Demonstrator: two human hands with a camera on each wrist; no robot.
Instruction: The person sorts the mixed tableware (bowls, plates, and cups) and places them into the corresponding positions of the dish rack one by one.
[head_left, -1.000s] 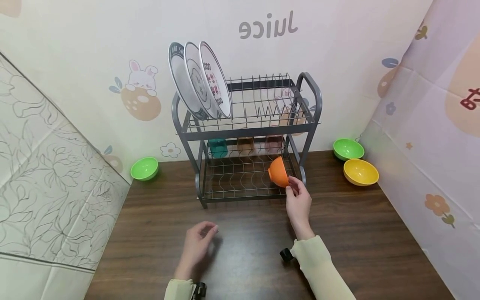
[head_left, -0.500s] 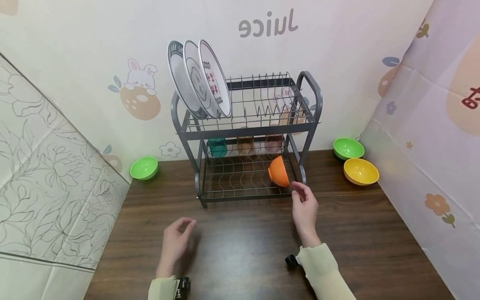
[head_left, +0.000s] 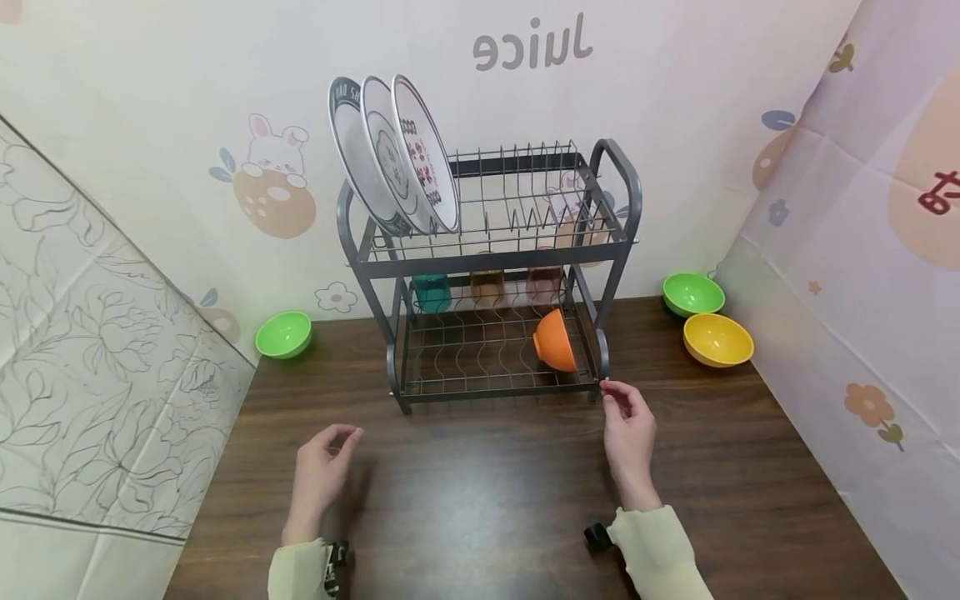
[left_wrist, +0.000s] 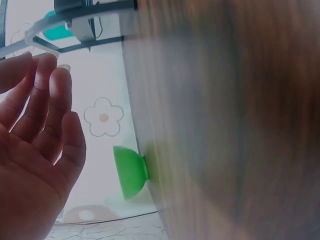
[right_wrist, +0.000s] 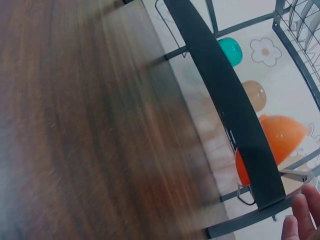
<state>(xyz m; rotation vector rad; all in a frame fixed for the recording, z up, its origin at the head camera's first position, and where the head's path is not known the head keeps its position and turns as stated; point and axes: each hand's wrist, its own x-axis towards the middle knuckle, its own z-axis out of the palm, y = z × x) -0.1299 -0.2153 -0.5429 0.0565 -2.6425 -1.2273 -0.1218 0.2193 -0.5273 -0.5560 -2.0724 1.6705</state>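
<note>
An orange bowl (head_left: 555, 341) leans on its side in the lower tier of the dark metal dish rack (head_left: 495, 393), toward the right end. Just outside the rack's front right corner is my right hand (head_left: 630, 433), its fingers loosely bent and holding nothing. My left hand (head_left: 321, 473) hovers over the table at front left, also holding nothing, fingers relaxed. The left wrist view shows its bare palm, with a green bowl (left_wrist: 131, 172) on the table beyond. In the right wrist view only the right fingertips (right_wrist: 302, 212) show, near the rack's corner.
Three white plates (head_left: 431, 158) stand in the upper tier's left side. Behind the lower tier hang a teal cup (head_left: 432, 293), a brown cup (head_left: 487, 290) and a pinkish cup (head_left: 544, 285). At right sit a green bowl (head_left: 693, 294) and a yellow bowl (head_left: 717, 340).
My right hand has let go of the orange bowl and drawn back to the right and toward me. My left hand has moved left. The orange bowl stays leaning in the rack.
</note>
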